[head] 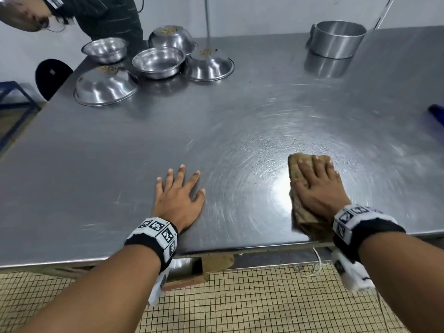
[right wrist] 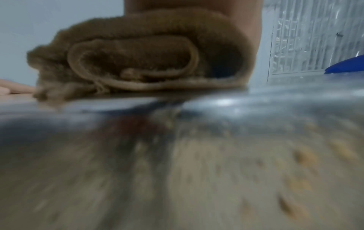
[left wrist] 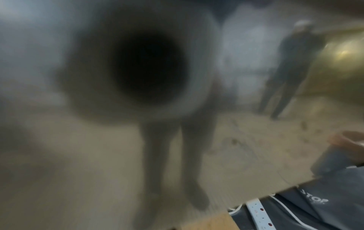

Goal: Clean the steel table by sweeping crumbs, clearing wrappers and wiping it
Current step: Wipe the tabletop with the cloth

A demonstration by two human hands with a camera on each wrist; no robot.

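The steel table (head: 120,188) fills the head view, with wet swirl marks and small crumbs around its shiny middle. My right hand (head: 317,183) lies flat with straight fingers on a folded brown cloth (head: 296,169), pressing it to the table near the front edge. The right wrist view shows that cloth (right wrist: 138,62) rolled under my palm on the steel table (right wrist: 275,99). My left hand (head: 177,195) rests flat and spread on the bare steel to the left of the cloth. It holds nothing. The left wrist view is blurred and shows neither hand.
Several steel bowls (head: 158,62), some upside down with crumbs on them, stand at the back left. A steel pot (head: 336,39) stands at the back right. A blue object (head: 437,114) sits at the right edge. Another person (head: 110,18) stands behind the bowls. Tiled floor (head: 240,304) lies below the front edge.
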